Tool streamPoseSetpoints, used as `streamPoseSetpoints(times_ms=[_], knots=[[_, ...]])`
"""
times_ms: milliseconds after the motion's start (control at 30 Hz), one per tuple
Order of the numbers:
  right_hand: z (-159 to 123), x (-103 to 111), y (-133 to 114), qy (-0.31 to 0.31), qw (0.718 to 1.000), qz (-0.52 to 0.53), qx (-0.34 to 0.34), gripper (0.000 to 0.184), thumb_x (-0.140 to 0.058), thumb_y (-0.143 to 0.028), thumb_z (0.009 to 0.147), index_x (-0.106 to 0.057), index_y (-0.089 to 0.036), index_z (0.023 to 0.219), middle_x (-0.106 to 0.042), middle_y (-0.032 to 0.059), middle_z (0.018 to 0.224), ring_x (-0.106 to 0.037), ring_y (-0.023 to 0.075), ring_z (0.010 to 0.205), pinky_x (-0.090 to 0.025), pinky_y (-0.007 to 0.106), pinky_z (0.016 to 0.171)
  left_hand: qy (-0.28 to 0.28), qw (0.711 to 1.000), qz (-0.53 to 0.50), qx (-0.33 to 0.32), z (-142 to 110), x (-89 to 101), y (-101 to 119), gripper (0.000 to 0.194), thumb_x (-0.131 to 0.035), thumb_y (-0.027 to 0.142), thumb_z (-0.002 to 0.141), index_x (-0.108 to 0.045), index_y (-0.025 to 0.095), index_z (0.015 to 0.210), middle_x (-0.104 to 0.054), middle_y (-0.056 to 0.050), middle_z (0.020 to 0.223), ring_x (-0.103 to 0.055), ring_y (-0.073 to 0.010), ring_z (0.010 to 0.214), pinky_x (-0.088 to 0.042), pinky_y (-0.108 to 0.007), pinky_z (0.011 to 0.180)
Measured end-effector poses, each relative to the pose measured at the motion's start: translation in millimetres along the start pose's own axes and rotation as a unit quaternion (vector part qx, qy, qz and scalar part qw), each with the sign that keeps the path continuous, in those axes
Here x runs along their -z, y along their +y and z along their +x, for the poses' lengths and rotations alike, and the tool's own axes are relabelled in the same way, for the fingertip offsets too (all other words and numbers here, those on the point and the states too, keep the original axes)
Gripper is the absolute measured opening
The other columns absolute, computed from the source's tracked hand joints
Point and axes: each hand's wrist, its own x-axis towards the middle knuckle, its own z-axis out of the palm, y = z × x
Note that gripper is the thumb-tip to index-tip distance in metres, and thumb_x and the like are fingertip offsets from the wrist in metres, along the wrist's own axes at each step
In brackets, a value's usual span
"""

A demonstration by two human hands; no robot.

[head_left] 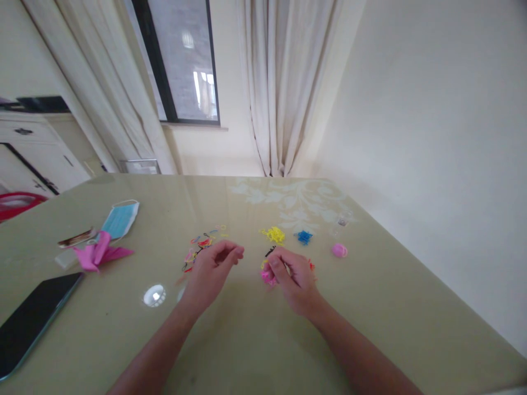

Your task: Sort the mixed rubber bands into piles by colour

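Small coloured elastic bands lie in groups on the table. My left hand [213,272] is raised beside a mixed scatter of bands [203,242], its thumb and fingers pinched together; anything between them is too small to make out. My right hand [294,280] is also closed in a pinch, above a pink band pile [268,278], and its fingertips partly hide what they may hold. Close to those fingers are some black bands [270,251]. Red bands [312,265] show past the hand's right side. Farther back are a yellow pile [275,235] and a blue pile [304,237].
A pink round object [340,250] and a small clear item [341,221] sit at the right. On the left are a phone [39,312], a pink folded-paper bird [101,253], a blue face mask [121,219] and a clear dome [155,295]. A wall borders the table's right.
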Motion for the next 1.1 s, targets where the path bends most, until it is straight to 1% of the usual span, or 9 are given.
streamPoseSetpoints(times_ms=[67,167,233,367,500,600,667,900,1100], knots=[[-0.7,0.7,1.1,0.000,1.000,0.025,-0.004,0.046,-0.048,-0.051,0.112,-0.069,-0.020,0.086,-0.066,0.0014,0.073,-0.060,0.0128,0.061,-0.045,0.024,0.057,0.011,0.984,0.178,-0.019,4.8,8.4,-12.5,0.026,-0.059,0.039,0.098,-0.076,0.021,0.091,-0.078,-0.007,0.089,-0.071,-0.0247,0.084,-0.055,-0.038,0.082],[0.7,3.0,1.1,0.008,0.999,0.030,0.010,0.045,-0.051,-0.050,0.112,-0.069,-0.020,0.084,-0.064,0.0006,0.071,-0.058,0.0121,0.060,-0.044,0.024,0.057,-0.001,0.930,0.368,-0.019,8.1,16.1,-28.4,0.019,-0.060,0.029,0.098,-0.077,0.021,0.099,-0.078,-0.011,0.110,-0.068,-0.0326,0.110,-0.051,-0.047,0.098],[4.2,7.3,1.7,0.024,0.999,0.019,0.022,0.044,-0.052,-0.049,0.112,-0.069,-0.020,0.083,-0.064,0.0001,0.069,-0.057,0.0122,0.059,-0.043,0.024,0.058,-0.024,0.909,0.416,-0.006,8.7,16.8,-34.6,0.019,-0.061,0.029,0.099,-0.078,0.021,0.104,-0.075,-0.013,0.116,-0.066,-0.0349,0.117,-0.051,-0.049,0.101],[16.9,26.2,10.8,0.067,0.997,-0.030,0.026,0.037,-0.056,-0.049,0.109,-0.070,-0.021,0.089,-0.067,0.0012,0.073,-0.058,0.0144,0.062,-0.044,0.026,0.059,-0.050,0.899,0.436,-0.001,10.4,13.6,-36.5,0.018,-0.061,0.026,0.099,-0.079,0.022,0.101,-0.073,-0.012,0.113,-0.066,-0.0350,0.118,-0.051,-0.050,0.100],[34.7,49.1,32.0,0.102,0.979,-0.174,-0.011,0.024,-0.060,-0.037,0.105,-0.074,-0.020,0.095,-0.074,0.0043,0.083,-0.064,0.0180,0.072,-0.048,0.029,0.067,-0.047,0.901,0.431,-0.009,13.3,11.5,-35.1,0.020,-0.059,0.022,0.099,-0.078,0.021,0.095,-0.074,-0.012,0.110,-0.066,-0.0347,0.117,-0.050,-0.049,0.100],[49.9,56.1,51.2,0.077,0.943,-0.317,-0.071,0.019,-0.062,-0.027,0.101,-0.079,-0.021,0.094,-0.079,0.0069,0.093,-0.069,0.0205,0.079,-0.052,0.033,0.077,-0.033,0.914,0.403,-0.018,16.3,10.8,-36.8,0.020,-0.058,0.023,0.098,-0.077,0.022,0.091,-0.076,-0.011,0.107,-0.068,-0.0330,0.112,-0.051,-0.047,0.098],[58.9,54.8,62.5,0.070,0.929,-0.351,-0.094,0.018,-0.064,-0.023,0.098,-0.081,-0.021,0.093,-0.081,0.0086,0.095,-0.071,0.0220,0.079,-0.052,0.035,0.079,-0.021,0.932,0.362,-0.020,18.9,10.5,-38.3,0.018,-0.059,0.024,0.097,-0.076,0.021,0.090,-0.077,-0.010,0.104,-0.070,-0.0308,0.106,-0.052,-0.044,0.095],[54.2,52.6,69.1,0.082,0.916,-0.380,-0.100,0.018,-0.066,-0.022,0.096,-0.085,-0.022,0.096,-0.082,0.0100,0.098,-0.072,0.0239,0.078,-0.052,0.036,0.077,0.029,0.985,0.170,0.023,24.8,12.1,-36.4,0.018,-0.060,0.033,0.092,-0.074,0.022,0.091,-0.080,-0.005,0.084,-0.074,-0.0231,0.076,-0.054,-0.035,0.074],[32.9,46.6,46.9,0.128,0.954,-0.271,0.010,0.019,-0.064,-0.028,0.101,-0.081,-0.021,0.098,-0.079,0.0066,0.089,-0.065,0.0190,0.066,-0.052,0.031,0.067,0.044,0.998,0.048,0.005,21.6,7.1,-28.7,0.025,-0.065,0.044,0.087,-0.077,0.023,0.090,-0.082,-0.005,0.085,-0.075,-0.0231,0.077,-0.059,-0.035,0.077]])
